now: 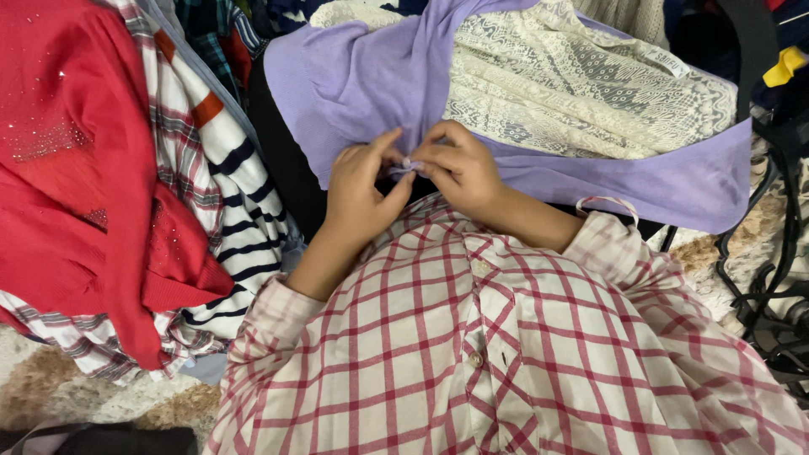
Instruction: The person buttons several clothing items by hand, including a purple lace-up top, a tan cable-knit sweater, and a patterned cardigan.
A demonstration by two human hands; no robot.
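Pinching at one small lilac button, the left hand and right hand are seen fingertip to fingertip on the lower edge of a lilac cardigan over one cream lace top. Little free room is left: one red garment and one striped garment crowd the left.

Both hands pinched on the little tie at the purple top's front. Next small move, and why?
Probably draw the ends apart to snug the knot. The left hand and right hand meet at the small purple tie on the purple top, fingers pinching it from both sides, and it looks loosely bunched, not flat.
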